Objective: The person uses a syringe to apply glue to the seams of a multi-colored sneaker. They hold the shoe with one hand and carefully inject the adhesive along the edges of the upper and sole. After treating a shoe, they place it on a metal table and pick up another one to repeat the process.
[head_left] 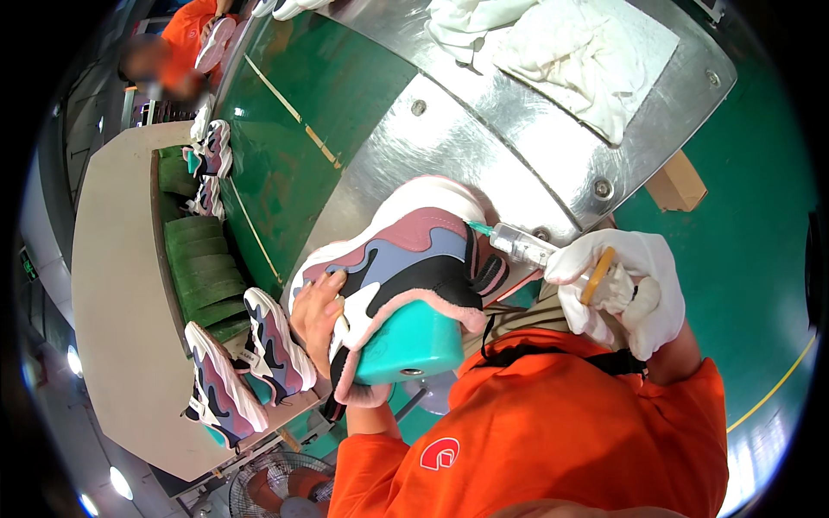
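Note:
A sneaker (406, 259) in mauve, blue-grey, black and white is held in front of me, tilted on its side. A teal shoe last (413, 345) fills its opening. My bare left hand (318, 312) is closed around the shoe at its left side, fingers on the upper. My right hand (635, 293), in a white glove, grips a clear syringe (522, 247) with an amber finger flange. The syringe's teal tip meets the shoe near the edge between upper and pale sole, beside the black lace area. Whether any liquid leaves the tip cannot be seen.
A metal worktable (406, 116) lies ahead, bearing crumpled white cloths (579, 60). To the left, a conveyor (203, 268) with green slats runs beside a beige surface (117, 285); similar sneakers (220, 380) stand there. A co-worker (186, 43) holds a shoe at the far left. A fan (281, 488) stands below.

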{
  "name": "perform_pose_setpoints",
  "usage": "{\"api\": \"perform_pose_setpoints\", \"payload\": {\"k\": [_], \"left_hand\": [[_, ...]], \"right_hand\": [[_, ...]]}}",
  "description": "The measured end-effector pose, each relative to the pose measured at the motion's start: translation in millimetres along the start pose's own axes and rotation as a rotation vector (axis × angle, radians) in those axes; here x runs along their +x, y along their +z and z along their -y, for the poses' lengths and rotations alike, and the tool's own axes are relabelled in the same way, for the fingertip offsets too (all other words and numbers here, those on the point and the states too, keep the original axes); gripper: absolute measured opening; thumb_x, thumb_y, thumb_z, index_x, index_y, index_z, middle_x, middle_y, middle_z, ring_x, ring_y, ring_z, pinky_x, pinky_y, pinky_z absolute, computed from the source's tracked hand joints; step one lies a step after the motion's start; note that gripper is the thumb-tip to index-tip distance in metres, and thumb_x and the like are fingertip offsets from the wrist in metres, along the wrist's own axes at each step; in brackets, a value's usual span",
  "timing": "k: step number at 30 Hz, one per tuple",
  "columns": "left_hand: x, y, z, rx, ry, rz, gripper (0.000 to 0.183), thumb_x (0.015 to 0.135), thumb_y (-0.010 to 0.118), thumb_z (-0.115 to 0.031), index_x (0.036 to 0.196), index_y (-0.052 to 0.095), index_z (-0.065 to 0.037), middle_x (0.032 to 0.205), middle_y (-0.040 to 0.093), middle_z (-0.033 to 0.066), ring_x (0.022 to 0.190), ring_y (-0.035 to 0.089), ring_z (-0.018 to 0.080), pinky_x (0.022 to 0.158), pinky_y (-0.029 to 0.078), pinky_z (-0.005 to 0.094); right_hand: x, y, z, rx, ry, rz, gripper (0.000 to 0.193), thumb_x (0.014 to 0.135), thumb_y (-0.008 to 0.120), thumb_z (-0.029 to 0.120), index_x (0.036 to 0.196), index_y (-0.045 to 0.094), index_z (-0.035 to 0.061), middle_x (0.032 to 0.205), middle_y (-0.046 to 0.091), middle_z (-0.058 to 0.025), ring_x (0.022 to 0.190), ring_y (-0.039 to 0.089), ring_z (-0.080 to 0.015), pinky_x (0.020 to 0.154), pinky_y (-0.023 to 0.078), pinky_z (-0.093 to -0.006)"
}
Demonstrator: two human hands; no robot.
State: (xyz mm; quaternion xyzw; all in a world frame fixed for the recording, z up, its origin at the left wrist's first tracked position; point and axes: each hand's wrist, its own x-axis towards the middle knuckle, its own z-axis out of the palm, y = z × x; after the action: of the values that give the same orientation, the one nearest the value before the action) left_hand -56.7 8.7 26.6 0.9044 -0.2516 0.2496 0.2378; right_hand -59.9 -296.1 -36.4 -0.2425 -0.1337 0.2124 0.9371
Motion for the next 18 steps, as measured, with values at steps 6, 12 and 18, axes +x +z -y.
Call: {"api": "perform_pose_setpoints", "payload": {"k": [6,12,18], "left_hand": [[8,5,-2,-0.021,0.053,-0.081,0.036,0.085,0.063,-0.024,0.111,0.051,-0.002,0.114,0.064,0.0206,0.108,0.058,0.0331,0.102,0.037,0.0485],[14,2,24,-0.204,0.039,-0.145,0.052,0.079,0.073,-0.022,0.120,0.050,-0.001,0.117,0.061,0.0193,0.108,0.059,0.0352,0.096,0.045,0.0462],[28,-4,39,-0.441,-0.181,-0.359,0.089,0.060,0.092,-0.031,0.125,0.038,-0.005,0.118,0.057,0.0154,0.109,0.058,0.0307,0.095,0.047,0.0432]], "right_hand": [[-1,-2,3,-0.155,-0.147,-0.025,0.065,0.061,0.073,0.005,0.121,0.051,-0.0071,0.082,0.059,-0.0131,0.060,0.054,-0.0148,0.055,0.044,-0.0235],[41,50,22,-0.515,-0.144,-0.299,0.068,0.067,0.069,-0.003,0.130,0.043,0.0027,0.104,0.057,-0.0094,0.086,0.055,-0.0127,0.077,0.046,-0.0273],[112,81,13,-0.746,-0.233,-0.180,0.062,0.073,0.064,-0.007,0.130,0.043,0.0047,0.114,0.056,-0.0090,0.113,0.058,-0.0191,0.091,0.046,-0.0273]]}}
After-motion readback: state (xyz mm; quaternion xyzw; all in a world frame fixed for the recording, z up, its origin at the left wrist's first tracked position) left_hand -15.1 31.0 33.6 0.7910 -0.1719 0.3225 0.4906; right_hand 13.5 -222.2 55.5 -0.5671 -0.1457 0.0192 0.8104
